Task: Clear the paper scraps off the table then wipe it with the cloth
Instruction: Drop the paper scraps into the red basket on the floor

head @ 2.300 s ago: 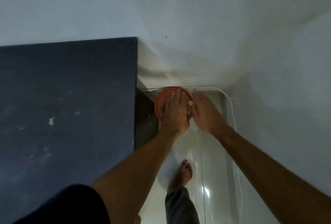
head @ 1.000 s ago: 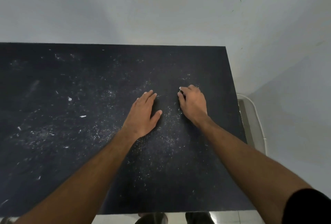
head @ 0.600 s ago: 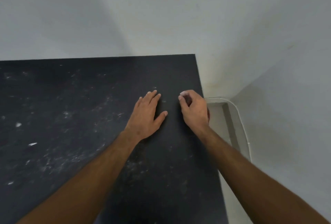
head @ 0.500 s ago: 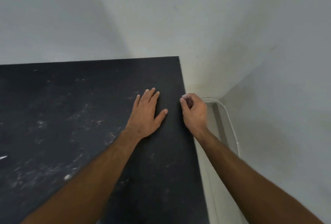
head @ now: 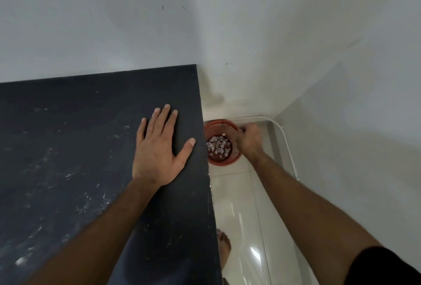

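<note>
The black table [head: 68, 143] carries white dust and small paper flecks [head: 21, 261], mostly on its left part. My left hand [head: 159, 145] lies flat on the tabletop with fingers spread, close to the right edge. On the floor past that edge stands an orange mesh basket [head: 219, 123] with several paper scraps [head: 217, 145] in its bottom. My right hand [head: 249, 140] hangs over the basket's right rim. It is motion-blurred with bent fingers, and I cannot see whether it holds anything. No cloth is in view.
The basket sits in a narrow floor corner between the table side and two white walls. A white cable [head: 288, 148] runs along the right wall's base. My bare foot [head: 224, 248] stands on the glossy tiles beside the table.
My right hand, with its fingers bunched together, left the tabletop and dropped past the right edge to the basket. My left hand stayed flat on the table. The view swung right.
</note>
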